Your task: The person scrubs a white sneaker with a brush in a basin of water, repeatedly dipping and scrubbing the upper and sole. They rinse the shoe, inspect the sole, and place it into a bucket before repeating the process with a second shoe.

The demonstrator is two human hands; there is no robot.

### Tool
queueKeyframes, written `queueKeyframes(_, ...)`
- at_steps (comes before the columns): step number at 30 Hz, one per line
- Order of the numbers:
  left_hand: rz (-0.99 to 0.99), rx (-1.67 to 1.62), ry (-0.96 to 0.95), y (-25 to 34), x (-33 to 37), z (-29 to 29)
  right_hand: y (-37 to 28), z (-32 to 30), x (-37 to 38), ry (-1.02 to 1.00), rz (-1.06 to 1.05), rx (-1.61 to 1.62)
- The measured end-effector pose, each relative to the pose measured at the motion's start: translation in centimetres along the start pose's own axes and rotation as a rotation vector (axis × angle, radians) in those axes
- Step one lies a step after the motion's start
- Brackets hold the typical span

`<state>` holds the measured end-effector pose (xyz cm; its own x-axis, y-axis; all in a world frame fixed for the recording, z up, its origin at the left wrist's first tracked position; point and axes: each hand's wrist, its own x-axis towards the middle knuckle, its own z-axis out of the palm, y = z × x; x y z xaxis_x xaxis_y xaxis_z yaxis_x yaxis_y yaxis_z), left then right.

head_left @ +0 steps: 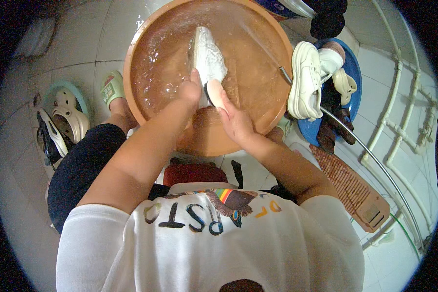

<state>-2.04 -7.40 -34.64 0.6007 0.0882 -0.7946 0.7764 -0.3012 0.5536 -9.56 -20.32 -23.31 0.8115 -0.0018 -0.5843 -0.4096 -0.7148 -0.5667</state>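
Observation:
A wet white shoe (208,56) lies over the water in a large round orange-brown basin (129,92), its toe pointing away from me. My left hand (191,91) is closed on the shoe's near left side; its fingers are partly hidden. In my right hand (234,120) is a scrub brush (215,92) with a pale oval back and a dark edge. The brush is against the shoe's near right part, and its bristles are mostly hidden.
A metal hose (370,152) reaches the basin's right rim and sprays water inside. A white sneaker (305,80) leans at that rim, beside a blue basin (357,87) holding shoes. A brown washboard (350,187) lies at right. More shoes (68,114) stand at left, and pipes run along the wall.

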Motion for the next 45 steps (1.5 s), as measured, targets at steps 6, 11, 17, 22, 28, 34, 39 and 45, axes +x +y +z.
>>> queueKeyframes(6, -0.041, 0.248, -0.088, 4.5, -3.3, -1.9, -0.4, -1.6, 10.7, 0.05, 0.127, -0.032)
queueKeyframes(11, 0.06, 0.386, -0.147, 1.3, 0.2, -1.5, 6.2, -2.1, 14.9, 0.292, 0.211, -0.185)
queueKeyframes(17, 0.101, 0.135, -0.142, 2.7, -1.5, -1.4, 7.5, -1.9, 9.4, 0.297, 0.158, -0.072)
queueKeyframes(22, 0.211, 0.145, -0.108, 0.4, 0.3, -1.6, 1.6, 1.6, 5.3, 0.303, -0.133, 0.239)
queueKeyframes(28, 0.236, 0.158, -0.085, 1.7, -0.9, -2.2, 2.1, -2.0, 12.0, 0.333, 0.117, 0.202)
queueKeyframes(34, 0.005, -0.197, -0.476, -0.3, 2.4, -5.7, 10.8, -2.1, 10.5, 0.449, 0.081, -0.124)
queueKeyframes(39, 0.143, 0.092, -0.307, 1.7, 2.1, -6.3, 9.5, -1.7, 9.4, 0.397, 0.142, 0.272)
queueKeyframes(45, 0.386, 0.375, -0.332, 2.7, 2.2, -4.4, 2.9, -0.6, 9.9, 0.275, -0.129, 0.349)
